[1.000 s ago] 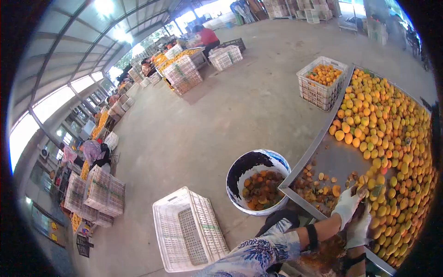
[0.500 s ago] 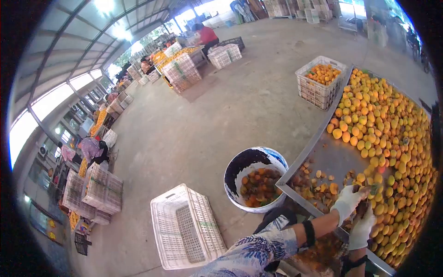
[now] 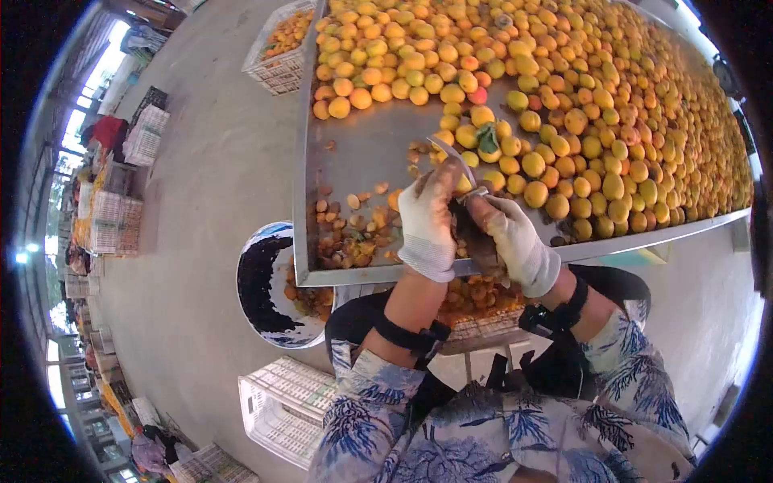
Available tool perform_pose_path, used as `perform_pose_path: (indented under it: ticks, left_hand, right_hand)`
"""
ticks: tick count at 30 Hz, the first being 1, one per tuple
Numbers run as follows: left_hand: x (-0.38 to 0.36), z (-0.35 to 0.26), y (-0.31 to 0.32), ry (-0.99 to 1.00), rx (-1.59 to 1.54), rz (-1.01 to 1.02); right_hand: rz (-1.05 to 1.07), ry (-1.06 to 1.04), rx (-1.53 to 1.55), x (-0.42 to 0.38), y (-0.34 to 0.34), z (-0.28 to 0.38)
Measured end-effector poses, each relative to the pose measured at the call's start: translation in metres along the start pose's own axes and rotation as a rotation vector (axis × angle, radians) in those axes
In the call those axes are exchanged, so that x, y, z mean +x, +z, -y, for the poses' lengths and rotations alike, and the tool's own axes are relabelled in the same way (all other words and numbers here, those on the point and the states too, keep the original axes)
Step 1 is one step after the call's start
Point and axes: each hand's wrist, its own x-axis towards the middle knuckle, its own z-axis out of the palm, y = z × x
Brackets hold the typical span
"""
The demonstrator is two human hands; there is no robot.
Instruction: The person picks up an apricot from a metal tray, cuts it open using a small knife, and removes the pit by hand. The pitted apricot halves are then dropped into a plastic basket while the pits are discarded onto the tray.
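Both my hands wear white gloves with stained bare-looking fingertips and meet above the front edge of the metal table (image 3: 378, 133). My right hand (image 3: 519, 241) is closed around a small curved knife (image 3: 452, 154), whose blade points up and left over the table. My left hand (image 3: 431, 217) is closed just beside the blade, on an apricot (image 3: 464, 184) that is mostly hidden by fingers. Whole apricots (image 3: 564, 145) cover most of the table beyond my hands. Cut pieces and pits (image 3: 354, 241) lie in its near left corner.
Left of the table stands a white bucket (image 3: 278, 326) with fruit scraps inside. A white plastic crate (image 3: 290, 394) rests on the floor nearer me. Another crate (image 3: 274, 72) holds apricots by the table's far left. Below my hands is a container of cut fruit (image 3: 483, 298).
My view has swung right and down, so the table and hands now sit mid-frame. My hands stay together at the table's near edge; the knife blade now shows clearly.
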Motion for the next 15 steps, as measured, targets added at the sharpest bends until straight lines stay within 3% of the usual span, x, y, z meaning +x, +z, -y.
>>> perform_pose_path:
  ticks: [2, 7, 9, 10, 11, 13, 15]
  left_hand:
    - [0.002, 0.01, -0.01, -0.02, 0.043, 0.005]
    - [-0.002, 0.007, 0.001, -0.092, 0.023, 0.018]
    - [-0.002, 0.005, -0.003, -0.033, 0.117, 0.071]
    - [-0.002, 0.005, -0.005, 0.04, 0.203, 0.113]
    - [-0.001, 0.009, -0.005, 0.036, 0.207, 0.117]
    - [0.001, 0.017, -0.009, -0.155, -0.175, 0.159]
    - [0.005, 0.023, -0.013, -0.192, -0.189, 0.181]
  right_hand:
    - [0.03, 0.082, -0.024, -0.006, 0.001, 0.006]
    - [0.035, 0.034, -0.15, -0.002, -0.009, 0.014]
    - [0.02, -0.053, -0.406, 0.0, -0.014, 0.012]
    - [-0.063, -0.238, -0.656, 0.004, -0.016, 0.002]
    - [-0.068, -0.238, -0.651, 0.005, -0.016, -0.004]
    - [-0.175, -0.434, -0.868, 0.003, -0.013, -0.014]
    - [-0.182, -0.402, -0.848, 0.002, -0.011, -0.018]
